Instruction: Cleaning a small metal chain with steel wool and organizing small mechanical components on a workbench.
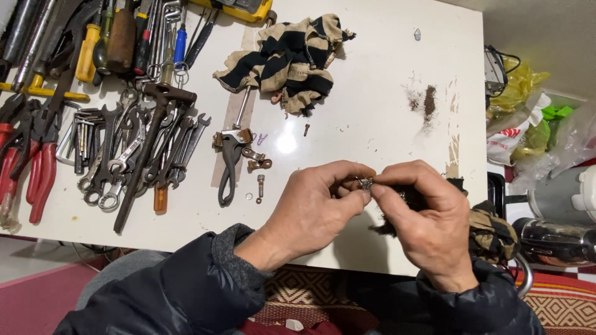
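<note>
Hands meet above the white table's point(372, 93) near edge: left hand point(313, 208) and right hand point(428, 214), forearms angled inward, fingertips pinching one small metal part point(365, 183) between them.

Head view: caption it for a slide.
Both hands, left hand and right hand, pinch a small metal part above a white table.

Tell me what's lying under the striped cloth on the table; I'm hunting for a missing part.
A metal rod pokes out from under the striped cloth toward the brake lever. Its upper end, and anything else beneath, is covered.
</note>
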